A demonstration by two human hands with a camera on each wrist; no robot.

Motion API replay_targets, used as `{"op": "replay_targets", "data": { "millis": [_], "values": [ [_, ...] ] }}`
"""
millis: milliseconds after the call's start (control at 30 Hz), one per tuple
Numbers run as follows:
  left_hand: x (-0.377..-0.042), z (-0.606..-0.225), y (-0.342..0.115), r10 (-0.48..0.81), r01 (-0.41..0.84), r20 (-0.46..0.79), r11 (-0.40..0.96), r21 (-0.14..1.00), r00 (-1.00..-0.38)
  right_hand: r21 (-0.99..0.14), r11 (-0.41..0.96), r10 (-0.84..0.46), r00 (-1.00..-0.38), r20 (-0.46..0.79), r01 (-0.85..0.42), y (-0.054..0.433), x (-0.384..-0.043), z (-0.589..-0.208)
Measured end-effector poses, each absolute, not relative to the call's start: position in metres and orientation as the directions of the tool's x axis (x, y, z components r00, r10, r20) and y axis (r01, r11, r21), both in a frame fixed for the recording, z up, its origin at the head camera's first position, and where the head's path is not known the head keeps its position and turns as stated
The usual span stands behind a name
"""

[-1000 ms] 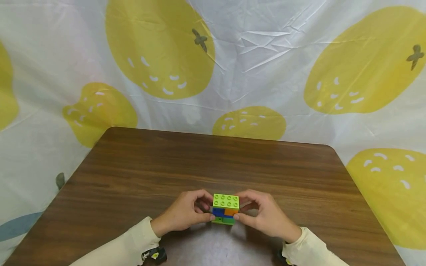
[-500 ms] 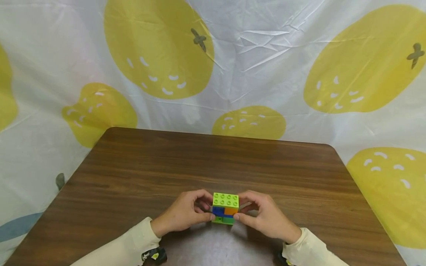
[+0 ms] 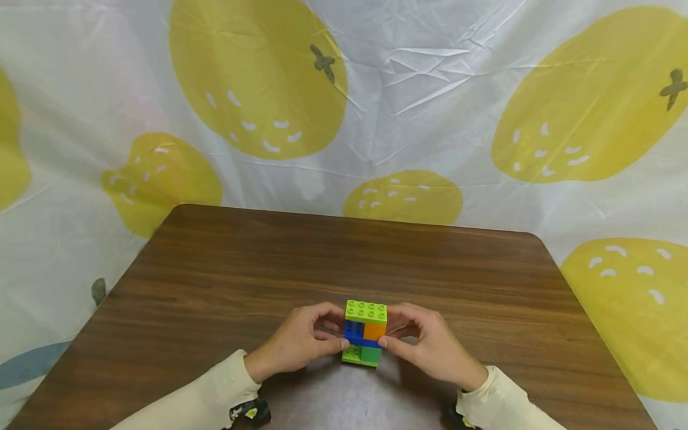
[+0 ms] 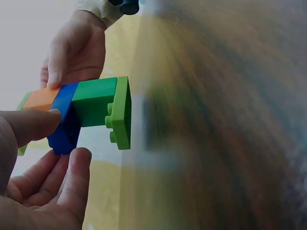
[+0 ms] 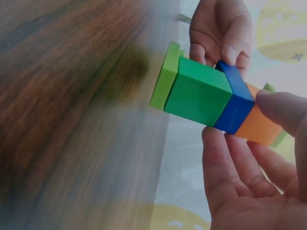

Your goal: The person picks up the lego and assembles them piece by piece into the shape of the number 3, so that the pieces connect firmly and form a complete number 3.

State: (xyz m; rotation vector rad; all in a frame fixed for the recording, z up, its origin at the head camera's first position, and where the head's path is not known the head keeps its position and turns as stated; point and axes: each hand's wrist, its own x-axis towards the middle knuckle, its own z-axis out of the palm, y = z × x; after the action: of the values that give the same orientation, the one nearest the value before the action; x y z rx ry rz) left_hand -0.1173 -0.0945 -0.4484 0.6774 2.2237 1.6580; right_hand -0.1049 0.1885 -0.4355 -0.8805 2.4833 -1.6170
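Note:
Both hands hold a stack of toy building bricks (image 3: 373, 331) upright near the table's front. From the bottom it runs a lime green plate (image 4: 123, 112), a green brick (image 5: 196, 91), a blue piece (image 5: 235, 108), an orange brick (image 3: 374, 331) and a lime top plate (image 3: 366, 311) with studs. My left hand (image 3: 298, 341) pinches the blue layer, thumb in front and fingers behind. On the opposite end, the thumb of my right hand (image 3: 430, 343) presses by the orange brick, its fingers behind the stack. In the wrist views the bottom plate appears apart from the tabletop.
The brown wood-grain table (image 3: 301, 257) reaches back to a white cloth (image 3: 419, 107) printed with yellow fruit, which hangs behind it and at both sides. A dark wrist strap device (image 3: 250, 412) sits below the left cuff.
The brick stack has risen in both hands, and more of its front shows. Both hands have shifted slightly up with it while keeping their hold.

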Motion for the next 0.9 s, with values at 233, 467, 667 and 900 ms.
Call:
{"op": "replay_targets", "data": {
  "millis": [233, 467, 667, 900],
  "values": [
    [-0.1162, -0.4466, -0.0932, 0.519, 0.185, 0.059, 0.194, 0.963, -0.852, -0.874, 0.321, -0.442, -0.874, 0.203, -0.365, 0.1887, -0.104, -0.4335],
    [-0.1156, -0.4458, -0.092, 0.499, 0.182, 0.061, 0.198, 0.963, -0.865, -0.898, 0.313, -0.393, -0.903, 0.175, -0.311, 0.1875, -0.1051, -0.4344],
    [-0.1155, -0.4448, -0.0909, 0.464, 0.166, 0.045, 0.224, 0.96, -0.885, -0.907, 0.321, -0.343, -0.926, 0.157, -0.273, 0.1857, -0.1064, -0.4347],
    [-0.1171, -0.4467, -0.0899, 0.458, 0.151, 0.037, 0.214, 0.965, -0.888, -0.921, 0.318, -0.33, -0.937, 0.116, -0.226, 0.1856, -0.1084, -0.4329]
  ]
}}
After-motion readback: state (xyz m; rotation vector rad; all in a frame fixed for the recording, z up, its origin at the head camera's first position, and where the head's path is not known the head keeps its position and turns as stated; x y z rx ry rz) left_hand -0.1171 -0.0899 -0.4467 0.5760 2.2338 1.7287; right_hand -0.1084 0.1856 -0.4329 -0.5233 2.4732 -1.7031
